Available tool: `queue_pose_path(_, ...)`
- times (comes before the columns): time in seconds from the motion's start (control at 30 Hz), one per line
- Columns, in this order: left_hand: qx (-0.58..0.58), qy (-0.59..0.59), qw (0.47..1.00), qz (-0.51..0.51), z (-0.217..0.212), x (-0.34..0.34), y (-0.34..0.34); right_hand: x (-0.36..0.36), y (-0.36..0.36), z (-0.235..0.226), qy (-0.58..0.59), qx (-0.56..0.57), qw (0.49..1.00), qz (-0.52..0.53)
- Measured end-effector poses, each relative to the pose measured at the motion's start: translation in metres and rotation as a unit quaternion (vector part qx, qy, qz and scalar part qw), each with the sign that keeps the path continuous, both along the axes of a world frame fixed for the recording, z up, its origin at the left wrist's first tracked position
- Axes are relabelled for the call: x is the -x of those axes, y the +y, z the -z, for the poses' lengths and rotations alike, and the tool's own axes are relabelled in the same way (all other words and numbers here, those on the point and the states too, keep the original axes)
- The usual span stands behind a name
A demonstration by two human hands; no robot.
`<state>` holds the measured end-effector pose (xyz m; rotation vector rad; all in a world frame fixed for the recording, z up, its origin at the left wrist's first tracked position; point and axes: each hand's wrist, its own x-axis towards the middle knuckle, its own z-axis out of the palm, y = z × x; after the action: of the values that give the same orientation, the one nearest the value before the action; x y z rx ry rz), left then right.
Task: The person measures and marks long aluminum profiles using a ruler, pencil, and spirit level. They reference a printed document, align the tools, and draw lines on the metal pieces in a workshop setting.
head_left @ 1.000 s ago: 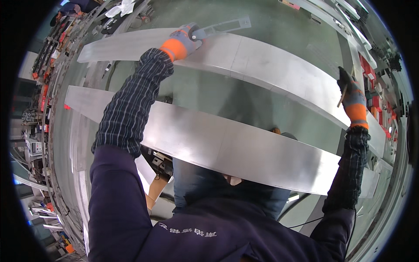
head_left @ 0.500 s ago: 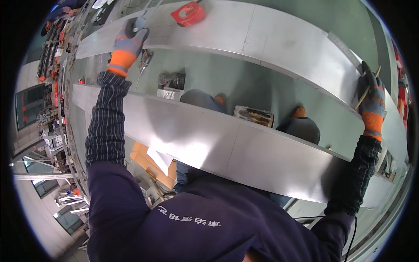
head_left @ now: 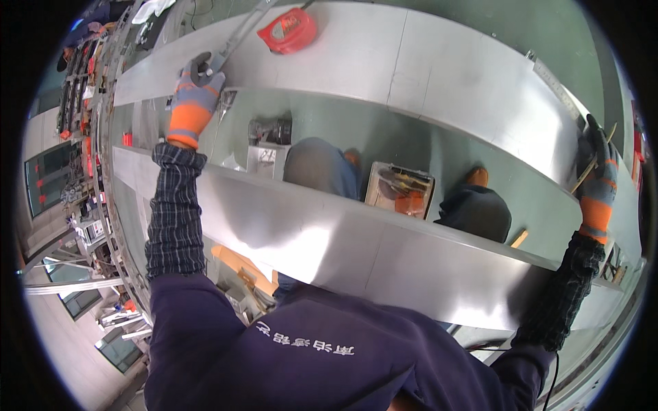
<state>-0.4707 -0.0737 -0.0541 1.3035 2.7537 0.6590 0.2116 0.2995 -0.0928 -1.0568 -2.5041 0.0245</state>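
Two long silver metal beams lie across my front, a near one [head_left: 356, 250] and a far one [head_left: 343, 58]. My left hand [head_left: 197, 92], in a grey and orange glove, is closed on a long narrow grey metal measuring tool [head_left: 236, 40] over the far beam's left part. A red tape measure [head_left: 288, 31] rests on that beam to its right. Toward the far beam's right end, my gloved right hand [head_left: 598, 175] has a thin tan pencil-like stick [head_left: 593, 166] between its fingers. A metal ruler [head_left: 556, 88] lies along the beam's far edge, running toward this hand; its near end is hidden.
Between the beams, on the green floor, stand an open tool box [head_left: 401, 190] and a dark device on a pale box [head_left: 269, 144]. Someone's knees and orange-brown shoes [head_left: 478, 177] also show there. Cardboard [head_left: 247, 267] lies below the near beam. Cluttered shelving [head_left: 79, 96] lines the left.
The view has shifted, so beams and tape measure sit slightly differently in it. Both hands keep their holds. My left hand and its tool appear slightly lower and turned.
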Motion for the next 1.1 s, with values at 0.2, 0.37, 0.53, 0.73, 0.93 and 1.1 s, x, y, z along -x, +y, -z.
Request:
queue_pose_path(0.2,-0.050,0.127,0.990,0.048,-0.024,-0.046,0.006,0.028,-0.017,-0.017,0.094,0.137,0.986,-0.013)
queue_pose_path(0.37,0.069,-0.243,0.927,0.279,-0.052,-0.114,-0.022,0.038,-0.091,-0.065,0.166,0.166,0.971,-0.048)
queue_pose_path(0.53,0.387,-0.364,0.804,0.266,-0.018,-0.115,-0.045,0.028,-0.177,-0.099,-0.066,0.341,0.936,-0.064)
queue_pose_path(0.73,0.393,-0.281,0.812,0.329,-0.068,-0.165,-0.031,0.014,-0.190,-0.073,-0.230,0.397,0.888,-0.025)
queue_pose_path(0.93,0.374,-0.170,0.856,0.314,-0.056,-0.118,-0.056,-0.007,-0.197,-0.079,-0.203,0.330,0.921,-0.034)
queue_pose_path(1.1,0.283,-0.097,0.902,0.312,-0.100,-0.156,-0.121,-0.002,-0.263,-0.140,-0.178,0.221,0.958,-0.034)
